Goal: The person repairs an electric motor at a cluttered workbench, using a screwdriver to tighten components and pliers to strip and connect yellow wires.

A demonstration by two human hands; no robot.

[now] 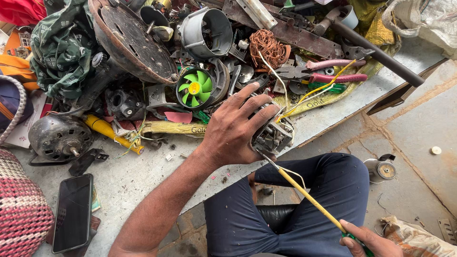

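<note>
The small motor (272, 135) sits at the front edge of the metal sheet (143, 176), clasped from above by the left hand (233, 131), its casing already off and wires (304, 97) loose. The right hand (369, 242) pinches a yellow-shafted screwdriver (304, 195) whose tip touches the motor. Pliers (328, 71), a green fan (195, 88) and a phone (72, 212) lie around.

Single head-worn view looks steeply down, close over the cluttered workbench (143, 181).

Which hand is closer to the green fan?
Left. The left hand grips a small motor just right of the green fan; the right hand is far below, holding a screwdriver.
</note>
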